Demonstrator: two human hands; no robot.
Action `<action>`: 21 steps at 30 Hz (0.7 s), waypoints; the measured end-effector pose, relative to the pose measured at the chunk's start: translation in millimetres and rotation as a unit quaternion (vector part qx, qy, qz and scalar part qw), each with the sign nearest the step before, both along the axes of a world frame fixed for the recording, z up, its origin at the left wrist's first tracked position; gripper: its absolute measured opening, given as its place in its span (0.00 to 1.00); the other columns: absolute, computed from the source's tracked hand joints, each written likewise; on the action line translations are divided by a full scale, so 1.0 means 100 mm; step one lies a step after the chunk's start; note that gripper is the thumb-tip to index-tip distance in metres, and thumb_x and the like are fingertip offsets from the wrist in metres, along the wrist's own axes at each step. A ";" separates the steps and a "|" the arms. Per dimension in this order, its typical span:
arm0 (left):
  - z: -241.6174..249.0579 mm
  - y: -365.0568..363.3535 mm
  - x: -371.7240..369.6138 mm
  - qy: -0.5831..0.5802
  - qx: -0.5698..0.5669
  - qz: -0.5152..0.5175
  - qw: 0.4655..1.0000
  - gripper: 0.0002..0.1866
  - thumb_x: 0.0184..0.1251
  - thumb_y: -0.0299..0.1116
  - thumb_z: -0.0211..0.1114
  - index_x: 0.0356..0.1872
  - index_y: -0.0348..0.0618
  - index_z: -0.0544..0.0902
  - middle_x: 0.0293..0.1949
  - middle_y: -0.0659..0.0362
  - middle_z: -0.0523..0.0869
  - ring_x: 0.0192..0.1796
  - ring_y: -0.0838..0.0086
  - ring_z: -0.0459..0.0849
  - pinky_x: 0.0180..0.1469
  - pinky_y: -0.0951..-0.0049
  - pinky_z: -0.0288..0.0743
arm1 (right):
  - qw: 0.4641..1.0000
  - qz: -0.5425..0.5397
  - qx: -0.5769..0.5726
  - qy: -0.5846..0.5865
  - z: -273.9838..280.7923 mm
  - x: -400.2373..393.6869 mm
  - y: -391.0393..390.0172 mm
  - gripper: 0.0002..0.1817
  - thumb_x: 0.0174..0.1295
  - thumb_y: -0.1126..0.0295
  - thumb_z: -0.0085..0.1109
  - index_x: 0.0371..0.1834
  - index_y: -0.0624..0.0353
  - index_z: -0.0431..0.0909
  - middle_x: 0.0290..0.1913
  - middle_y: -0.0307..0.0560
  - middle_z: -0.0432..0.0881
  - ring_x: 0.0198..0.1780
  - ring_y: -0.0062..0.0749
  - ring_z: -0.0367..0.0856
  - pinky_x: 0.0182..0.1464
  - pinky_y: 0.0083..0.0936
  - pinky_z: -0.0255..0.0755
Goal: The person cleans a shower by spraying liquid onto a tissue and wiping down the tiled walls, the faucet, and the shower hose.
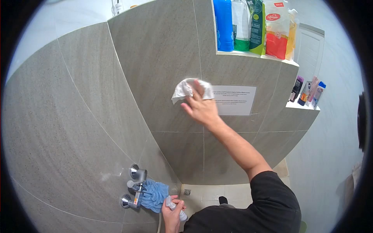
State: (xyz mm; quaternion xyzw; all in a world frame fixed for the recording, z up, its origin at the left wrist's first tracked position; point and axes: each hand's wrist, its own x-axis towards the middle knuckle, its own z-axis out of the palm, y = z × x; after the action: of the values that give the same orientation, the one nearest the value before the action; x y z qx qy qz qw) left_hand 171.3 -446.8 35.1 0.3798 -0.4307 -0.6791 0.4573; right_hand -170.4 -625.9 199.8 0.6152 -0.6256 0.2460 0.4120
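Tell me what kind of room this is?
Probably a bathroom: there's a metal tap on the tiled wall, a fluffy blue bath puff beside it, and a drain in the floor.

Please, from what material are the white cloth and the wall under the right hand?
The white cloth looks like thin fabric, perhaps cotton or a paper wipe, matt, since it folds softly under the right hand. The wall seems matt grey ceramic or stone-look tile: it has pale joint lines and faint streaks.
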 end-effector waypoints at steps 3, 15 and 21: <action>0.08 0.03 -0.01 0.003 -0.016 -0.009 1.000 0.17 0.64 0.19 0.67 0.53 0.33 0.74 0.31 0.57 0.84 0.29 0.74 0.84 0.33 0.75 0.77 | 0.984 -0.084 -0.146 -0.057 0.32 -0.48 0.42 0.28 0.66 0.47 0.58 0.65 0.48 0.79 0.80 0.46 0.59 0.84 0.50 0.38 0.80 0.58 0.29; -0.09 0.00 0.03 -0.084 -0.071 0.010 0.994 0.13 0.72 0.33 0.67 0.52 0.40 0.80 0.33 0.61 0.84 0.33 0.76 0.80 0.37 0.73 0.74 | 0.993 -0.038 0.048 0.106 0.47 -0.32 0.33 0.39 0.71 0.39 0.45 0.74 0.59 0.67 0.81 0.50 0.56 0.84 0.45 0.37 0.81 0.54 0.22; -0.30 -0.08 0.03 -0.063 -0.072 -0.005 0.995 0.10 0.71 0.35 0.68 0.46 0.42 0.83 0.33 0.61 0.86 0.31 0.78 0.82 0.32 0.74 0.75 | 0.981 -0.045 -0.023 0.186 1.83 -0.25 0.22 0.39 0.72 0.37 0.41 0.72 0.59 0.70 0.80 0.45 0.59 0.84 0.39 0.42 0.83 0.41 0.36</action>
State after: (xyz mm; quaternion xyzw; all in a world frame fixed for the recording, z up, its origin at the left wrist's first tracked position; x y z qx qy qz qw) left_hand 174.3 -454.6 5.3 0.3857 -0.5078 -0.6234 0.4525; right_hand -195.0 -603.7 383.0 0.6116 -0.5592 0.1224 0.5461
